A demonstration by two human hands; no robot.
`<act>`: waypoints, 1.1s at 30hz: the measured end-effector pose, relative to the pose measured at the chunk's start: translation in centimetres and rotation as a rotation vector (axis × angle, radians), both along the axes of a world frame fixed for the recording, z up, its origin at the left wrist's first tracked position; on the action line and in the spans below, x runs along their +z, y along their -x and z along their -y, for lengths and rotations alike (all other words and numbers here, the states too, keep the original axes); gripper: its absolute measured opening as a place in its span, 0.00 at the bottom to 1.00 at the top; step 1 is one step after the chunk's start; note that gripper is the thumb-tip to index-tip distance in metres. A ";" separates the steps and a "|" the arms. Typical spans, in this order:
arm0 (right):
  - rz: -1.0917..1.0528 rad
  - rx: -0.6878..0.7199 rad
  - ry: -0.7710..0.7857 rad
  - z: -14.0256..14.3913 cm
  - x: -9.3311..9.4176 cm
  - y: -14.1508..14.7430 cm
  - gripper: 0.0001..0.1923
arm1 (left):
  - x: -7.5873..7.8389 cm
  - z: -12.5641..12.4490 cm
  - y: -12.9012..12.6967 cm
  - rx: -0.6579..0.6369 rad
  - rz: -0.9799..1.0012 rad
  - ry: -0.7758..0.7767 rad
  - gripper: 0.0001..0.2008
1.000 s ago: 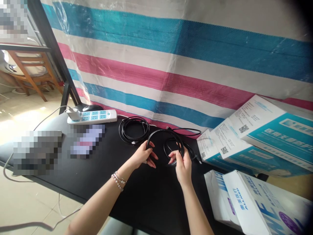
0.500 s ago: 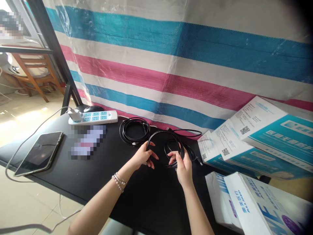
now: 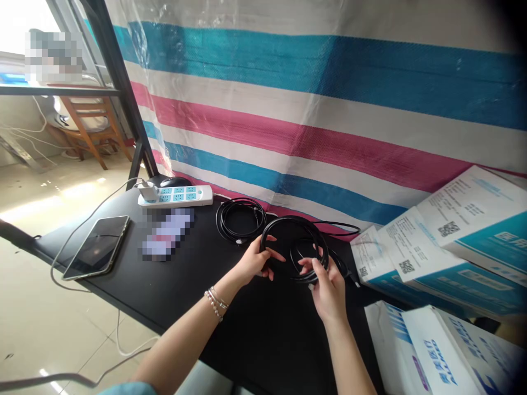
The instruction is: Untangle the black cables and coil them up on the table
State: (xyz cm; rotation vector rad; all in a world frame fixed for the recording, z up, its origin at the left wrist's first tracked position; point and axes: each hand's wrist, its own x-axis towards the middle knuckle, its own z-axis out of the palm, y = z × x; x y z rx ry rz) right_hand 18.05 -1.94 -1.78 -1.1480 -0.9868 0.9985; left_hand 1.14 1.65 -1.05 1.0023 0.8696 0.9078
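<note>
Black cable coil grasped by left hand and right hand fingers.

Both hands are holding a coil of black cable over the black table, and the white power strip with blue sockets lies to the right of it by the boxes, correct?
Not quite. The head view shows the white power strip with blue sockets to the left of the coil of black cable, near the dark tablet. The rest holds: left hand and right hand grip the coil over the black table.
</note>
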 end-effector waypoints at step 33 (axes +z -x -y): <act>-0.121 0.192 0.016 -0.3 -0.3 -0.3 0.24 | 0.3 -1.2 2.0 0.217 0.121 -0.091 0.22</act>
